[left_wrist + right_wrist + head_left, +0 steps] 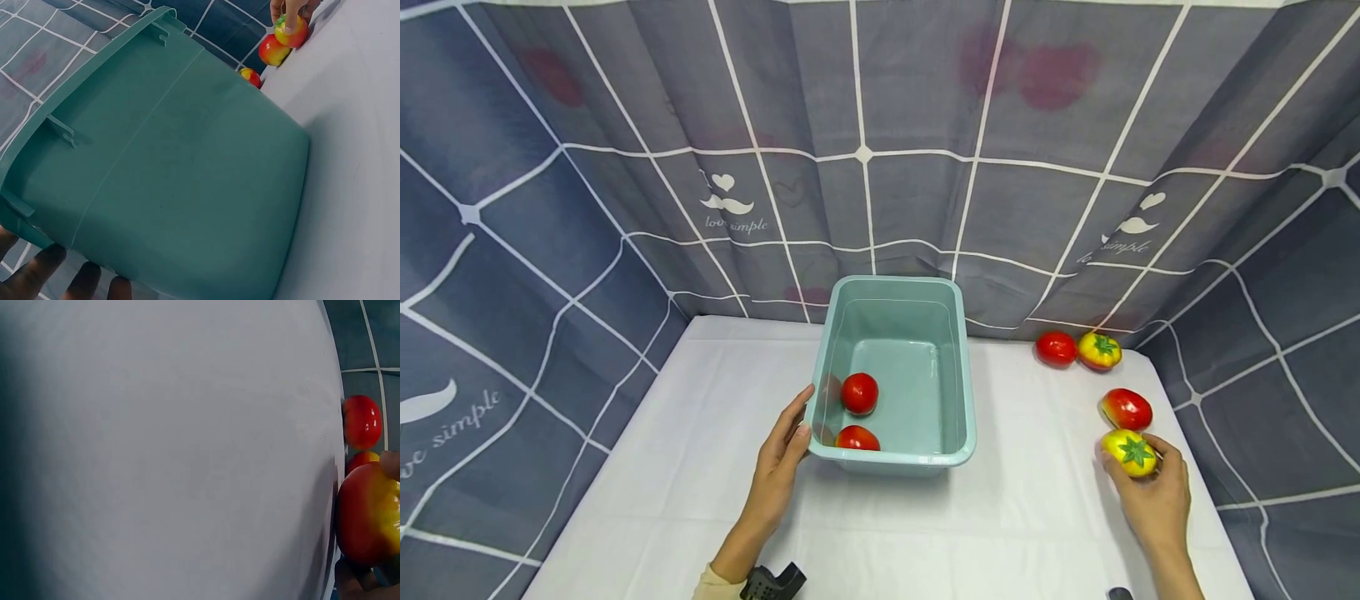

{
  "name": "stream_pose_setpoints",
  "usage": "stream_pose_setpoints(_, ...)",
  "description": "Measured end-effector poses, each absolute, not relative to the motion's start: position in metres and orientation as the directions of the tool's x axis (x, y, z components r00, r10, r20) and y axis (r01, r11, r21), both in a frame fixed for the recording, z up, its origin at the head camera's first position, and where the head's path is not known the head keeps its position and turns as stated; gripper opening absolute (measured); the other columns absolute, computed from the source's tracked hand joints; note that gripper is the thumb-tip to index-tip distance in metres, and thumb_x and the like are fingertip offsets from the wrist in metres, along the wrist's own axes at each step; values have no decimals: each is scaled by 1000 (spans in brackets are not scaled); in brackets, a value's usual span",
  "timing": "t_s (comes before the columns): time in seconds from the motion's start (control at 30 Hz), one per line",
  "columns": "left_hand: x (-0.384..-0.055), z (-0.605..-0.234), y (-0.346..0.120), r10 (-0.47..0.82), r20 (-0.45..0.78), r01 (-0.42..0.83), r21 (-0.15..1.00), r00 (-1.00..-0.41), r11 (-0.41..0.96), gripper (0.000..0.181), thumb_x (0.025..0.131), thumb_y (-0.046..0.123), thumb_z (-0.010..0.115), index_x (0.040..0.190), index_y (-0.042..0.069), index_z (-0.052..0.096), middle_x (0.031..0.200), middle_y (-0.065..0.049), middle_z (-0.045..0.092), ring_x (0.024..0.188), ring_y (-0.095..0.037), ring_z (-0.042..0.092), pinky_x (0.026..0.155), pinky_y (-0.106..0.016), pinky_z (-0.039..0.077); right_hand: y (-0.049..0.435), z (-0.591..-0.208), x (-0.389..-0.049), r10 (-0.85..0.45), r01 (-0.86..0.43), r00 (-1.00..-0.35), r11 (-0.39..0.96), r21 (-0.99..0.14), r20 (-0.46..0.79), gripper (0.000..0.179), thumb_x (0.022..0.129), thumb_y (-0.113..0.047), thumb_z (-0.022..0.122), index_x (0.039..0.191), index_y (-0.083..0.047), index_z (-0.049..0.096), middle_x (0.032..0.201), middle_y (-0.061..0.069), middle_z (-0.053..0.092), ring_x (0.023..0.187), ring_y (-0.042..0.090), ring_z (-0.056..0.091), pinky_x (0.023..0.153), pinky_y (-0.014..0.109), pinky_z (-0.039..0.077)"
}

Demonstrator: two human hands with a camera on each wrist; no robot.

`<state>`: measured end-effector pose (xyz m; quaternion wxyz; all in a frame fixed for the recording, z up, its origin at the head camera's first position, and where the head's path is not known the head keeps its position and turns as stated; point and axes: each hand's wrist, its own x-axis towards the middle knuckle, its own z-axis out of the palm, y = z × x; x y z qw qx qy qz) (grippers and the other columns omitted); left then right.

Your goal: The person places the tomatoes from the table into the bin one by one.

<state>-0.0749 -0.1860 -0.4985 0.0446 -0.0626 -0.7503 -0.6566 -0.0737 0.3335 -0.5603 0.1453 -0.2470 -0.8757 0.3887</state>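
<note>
My right hand (1157,500) pinches a red and yellow toy tomato (1132,452) with a green star-shaped top, at the table's right side. In the right wrist view, a thumb and fingers are partly visible around this tomato (369,515). Against the left side of a pale green plastic basin (891,460) rests my left hand (781,457), its fingers extended along the outer wall near the rim. The left wrist view has its fingertips (90,275) touching that wall. Inside the basin are a red tomato (859,393) and another red tomato (857,438), partly hidden by the front rim.
Just beyond my right hand lies a red tomato with some yellow (1126,409). Farther back, a red tomato (1056,348) and a yellow-topped one (1100,351) sit side by side. Grey checked curtains (910,200) border the white-covered table (700,433). A black wrist device (772,581) is on my left wrist.
</note>
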Motion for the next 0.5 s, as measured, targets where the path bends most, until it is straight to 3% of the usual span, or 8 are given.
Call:
stream_pose_setpoints(0.1, -75, -499, -185, 30, 143, 146, 980, -989, 137, 52, 117, 19, 43, 168, 30, 39, 170, -4, 45, 144, -7, 55, 104, -22, 55, 334, -560, -74, 550, 331, -834, 564, -756, 46, 75, 97, -19, 77, 157, 2, 38, 151, 33, 44, 141, 52, 45, 114, 67, 37)
stream_pose_setpoints(0.3, -75, -498, -185, 28, 144, 146, 980, -989, 137, 52, 117, 19, 43, 168, 29, 38, 171, -3, 44, 145, -9, 55, 104, -22, 55, 334, -560, -74, 556, 327, -829, 564, -758, 56, 74, 97, -20, 78, 157, 1, 40, 151, 33, 46, 139, 52, 47, 111, 65, 38)
stream_pose_setpoints(0.5, -74, -498, -185, 30, 141, 144, 980, -990, 137, 52, 117, 19, 43, 168, 30, 38, 171, -3, 45, 145, -9, 55, 104, -22, 55, 333, -557, -75, 558, 337, -829, 549, -765, 36, 76, 98, -23, 78, 159, 0, 39, 154, 32, 47, 143, 54, 46, 116, 69, 39)
